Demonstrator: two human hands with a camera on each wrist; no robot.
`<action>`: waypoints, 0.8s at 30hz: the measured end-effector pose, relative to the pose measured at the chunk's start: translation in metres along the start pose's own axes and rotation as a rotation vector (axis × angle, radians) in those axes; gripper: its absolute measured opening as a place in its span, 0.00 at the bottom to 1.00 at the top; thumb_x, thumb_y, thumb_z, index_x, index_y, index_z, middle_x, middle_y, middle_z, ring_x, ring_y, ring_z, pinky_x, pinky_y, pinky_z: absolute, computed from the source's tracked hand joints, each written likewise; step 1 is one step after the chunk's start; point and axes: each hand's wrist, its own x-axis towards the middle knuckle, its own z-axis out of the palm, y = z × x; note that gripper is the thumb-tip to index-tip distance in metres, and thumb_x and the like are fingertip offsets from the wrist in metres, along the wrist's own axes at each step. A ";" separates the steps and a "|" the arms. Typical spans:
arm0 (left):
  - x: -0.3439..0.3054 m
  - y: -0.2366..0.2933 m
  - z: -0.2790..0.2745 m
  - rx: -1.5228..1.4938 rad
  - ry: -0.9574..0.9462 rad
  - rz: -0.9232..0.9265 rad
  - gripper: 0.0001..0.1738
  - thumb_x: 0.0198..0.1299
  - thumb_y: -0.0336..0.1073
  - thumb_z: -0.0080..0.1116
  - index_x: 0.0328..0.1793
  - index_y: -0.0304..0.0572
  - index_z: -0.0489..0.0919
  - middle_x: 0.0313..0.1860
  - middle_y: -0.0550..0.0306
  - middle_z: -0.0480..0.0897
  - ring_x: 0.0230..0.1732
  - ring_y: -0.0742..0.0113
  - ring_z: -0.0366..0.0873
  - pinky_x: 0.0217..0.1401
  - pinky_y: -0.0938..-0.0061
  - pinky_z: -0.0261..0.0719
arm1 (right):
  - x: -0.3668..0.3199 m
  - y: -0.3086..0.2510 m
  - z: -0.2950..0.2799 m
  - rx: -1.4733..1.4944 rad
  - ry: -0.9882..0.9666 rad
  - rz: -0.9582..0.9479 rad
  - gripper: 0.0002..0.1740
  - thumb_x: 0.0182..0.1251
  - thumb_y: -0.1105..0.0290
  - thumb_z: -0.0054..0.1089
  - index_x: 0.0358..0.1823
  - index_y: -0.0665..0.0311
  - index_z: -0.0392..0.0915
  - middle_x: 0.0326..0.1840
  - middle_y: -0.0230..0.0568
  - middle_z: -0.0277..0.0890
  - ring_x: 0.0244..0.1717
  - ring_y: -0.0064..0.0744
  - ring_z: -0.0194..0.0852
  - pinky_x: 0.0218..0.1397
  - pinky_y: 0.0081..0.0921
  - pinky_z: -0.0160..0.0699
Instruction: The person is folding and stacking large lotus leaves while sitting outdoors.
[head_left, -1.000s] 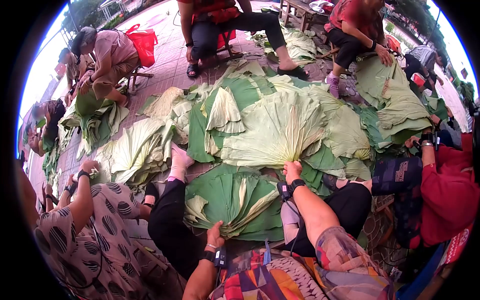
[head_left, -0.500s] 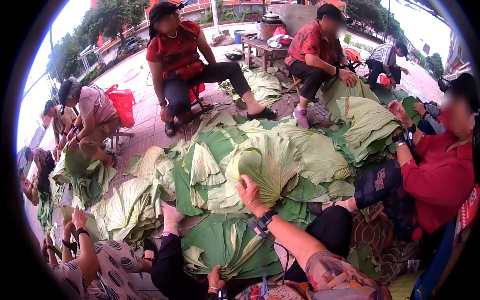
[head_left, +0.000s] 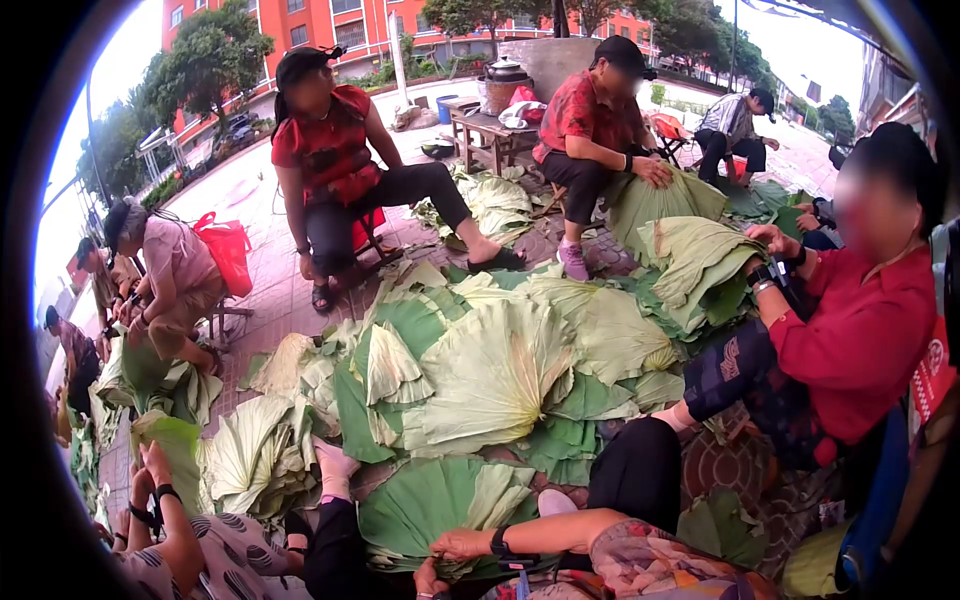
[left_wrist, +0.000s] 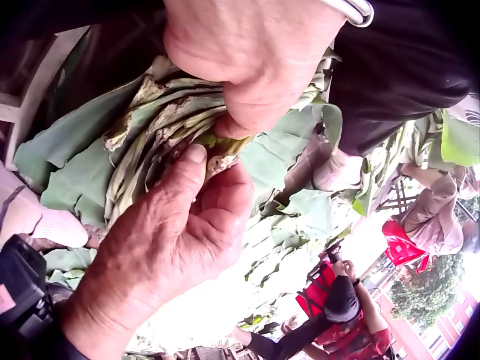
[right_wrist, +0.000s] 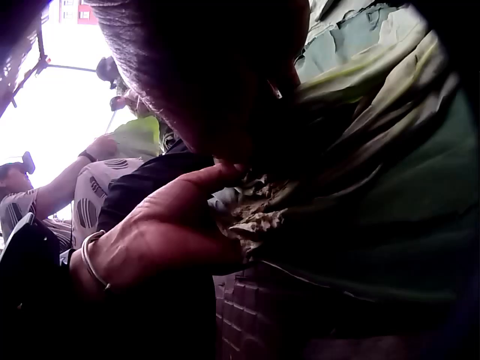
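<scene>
A stacked bundle of green and pale lotus leaves point(head_left: 430, 505) lies at my lap, its gathered stem ends toward me. My left hand point(head_left: 428, 578) grips these ends from the near side; a silver bracelet marks it in both wrist views. Close beside it, my right hand point(head_left: 462, 544) reaches in from the right. In the left wrist view the right thumb and fingers point(left_wrist: 165, 232) pinch the browned, crumpled stem ends point(left_wrist: 221, 161) next to the left hand point(left_wrist: 247, 52). Beyond the bundle, a large pale lotus leaf point(head_left: 490, 370) tops a wide leaf pile.
Several people sit around on low stools, handling leaves. A person in red point(head_left: 850, 340) is close on my right; a patterned sleeve point(head_left: 150, 575) is close on my left. More leaf piles point(head_left: 255, 440) lie on the paving. A wooden table point(head_left: 490, 135) stands at the back.
My right hand has left the pale leaf's stem end, passed over the pile by a curled leaf edge, and come back beside my left hand. The head view has tilted up.
</scene>
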 end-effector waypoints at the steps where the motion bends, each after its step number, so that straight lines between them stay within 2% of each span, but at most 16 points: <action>1: -0.033 0.017 0.020 -0.139 -0.237 -0.194 0.14 0.48 0.36 0.57 0.40 0.36 0.74 0.36 0.53 0.77 0.32 0.57 0.77 0.32 0.63 0.79 | 0.000 0.004 0.004 -0.005 0.031 -0.061 0.13 0.44 0.69 0.50 0.34 0.62 0.65 0.23 0.48 0.68 0.27 0.53 0.67 0.27 0.42 0.63; 2: -0.076 0.041 0.041 -0.133 -0.295 -0.215 0.15 0.48 0.35 0.58 0.40 0.35 0.73 0.35 0.53 0.77 0.32 0.57 0.77 0.32 0.63 0.79 | 0.000 0.009 0.009 -0.056 0.108 -0.071 0.09 0.49 0.67 0.48 0.29 0.63 0.67 0.24 0.50 0.67 0.28 0.51 0.65 0.30 0.37 0.64; 3: -0.069 0.031 0.041 -0.086 -0.109 0.025 0.15 0.46 0.33 0.59 0.40 0.35 0.73 0.35 0.52 0.77 0.33 0.57 0.77 0.33 0.62 0.79 | 0.002 0.005 0.001 -0.112 0.004 0.050 0.09 0.48 0.66 0.48 0.30 0.63 0.69 0.26 0.50 0.69 0.30 0.51 0.67 0.31 0.39 0.65; 4: -0.062 0.026 0.039 -0.127 -0.030 -0.023 0.15 0.44 0.31 0.59 0.40 0.35 0.73 0.34 0.51 0.77 0.32 0.58 0.77 0.32 0.62 0.79 | 0.000 0.004 0.000 -0.146 0.045 0.043 0.10 0.48 0.66 0.47 0.31 0.62 0.70 0.28 0.49 0.70 0.31 0.52 0.69 0.31 0.41 0.67; 6: -0.069 0.027 0.044 -0.196 -0.067 -0.013 0.13 0.46 0.32 0.55 0.38 0.35 0.73 0.33 0.51 0.77 0.31 0.58 0.77 0.33 0.62 0.78 | 0.001 0.001 -0.004 -0.152 -0.045 0.077 0.12 0.49 0.65 0.46 0.32 0.62 0.71 0.30 0.51 0.71 0.33 0.51 0.70 0.33 0.40 0.68; 7: -0.078 0.032 0.046 -0.218 -0.131 -0.047 0.12 0.47 0.34 0.52 0.37 0.36 0.73 0.33 0.52 0.76 0.32 0.58 0.76 0.36 0.63 0.77 | 0.001 0.011 0.004 -0.130 -0.044 0.039 0.12 0.50 0.64 0.45 0.33 0.62 0.71 0.30 0.51 0.71 0.33 0.52 0.69 0.33 0.39 0.68; 10: -0.086 0.034 0.050 -0.389 -0.229 -0.003 0.14 0.51 0.40 0.47 0.40 0.39 0.71 0.35 0.52 0.76 0.37 0.57 0.75 0.43 0.63 0.75 | 0.000 -0.004 -0.003 -0.163 -0.076 0.127 0.13 0.51 0.63 0.44 0.34 0.63 0.70 0.30 0.51 0.71 0.35 0.51 0.69 0.36 0.41 0.68; 13: -0.114 0.047 0.066 -0.363 -0.206 0.004 0.17 0.51 0.43 0.54 0.41 0.38 0.71 0.37 0.50 0.76 0.37 0.57 0.76 0.41 0.62 0.75 | 0.003 -0.004 -0.006 -0.165 -0.090 0.097 0.13 0.50 0.63 0.45 0.33 0.63 0.70 0.30 0.51 0.71 0.35 0.51 0.69 0.36 0.41 0.68; 15: -0.118 0.046 0.069 -0.317 -0.122 0.045 0.21 0.48 0.42 0.61 0.41 0.33 0.70 0.37 0.48 0.76 0.34 0.56 0.76 0.38 0.62 0.77 | 0.005 -0.005 -0.008 -0.228 -0.208 0.119 0.16 0.49 0.61 0.47 0.37 0.63 0.72 0.32 0.51 0.72 0.35 0.50 0.70 0.37 0.40 0.68; 18: -0.102 0.040 0.061 -0.238 -0.095 -0.013 0.20 0.49 0.39 0.60 0.42 0.31 0.70 0.37 0.47 0.76 0.34 0.55 0.77 0.37 0.61 0.78 | 0.003 -0.010 -0.011 -0.065 -0.114 0.125 0.19 0.48 0.57 0.52 0.37 0.64 0.74 0.31 0.52 0.73 0.36 0.50 0.70 0.39 0.39 0.69; 20: -0.098 0.038 0.058 -0.250 -0.107 -0.018 0.19 0.49 0.36 0.59 0.42 0.30 0.69 0.37 0.46 0.76 0.34 0.54 0.77 0.38 0.59 0.78 | 0.006 0.000 -0.013 -0.037 -0.127 0.201 0.22 0.48 0.55 0.54 0.39 0.64 0.74 0.33 0.51 0.74 0.37 0.49 0.71 0.41 0.36 0.69; 23: -0.102 0.040 0.060 -0.295 -0.083 -0.063 0.19 0.48 0.32 0.56 0.46 0.32 0.67 0.40 0.44 0.74 0.37 0.49 0.76 0.40 0.53 0.77 | 0.013 0.015 -0.028 0.067 0.032 0.312 0.22 0.49 0.58 0.55 0.41 0.67 0.73 0.35 0.50 0.75 0.38 0.42 0.74 0.44 0.30 0.71; 24: -0.103 0.041 0.062 -0.287 -0.089 -0.068 0.19 0.48 0.32 0.56 0.46 0.32 0.67 0.40 0.44 0.74 0.37 0.49 0.76 0.40 0.53 0.77 | 0.014 0.022 -0.038 0.126 0.155 0.388 0.21 0.49 0.59 0.56 0.40 0.67 0.74 0.35 0.50 0.75 0.38 0.41 0.74 0.44 0.29 0.71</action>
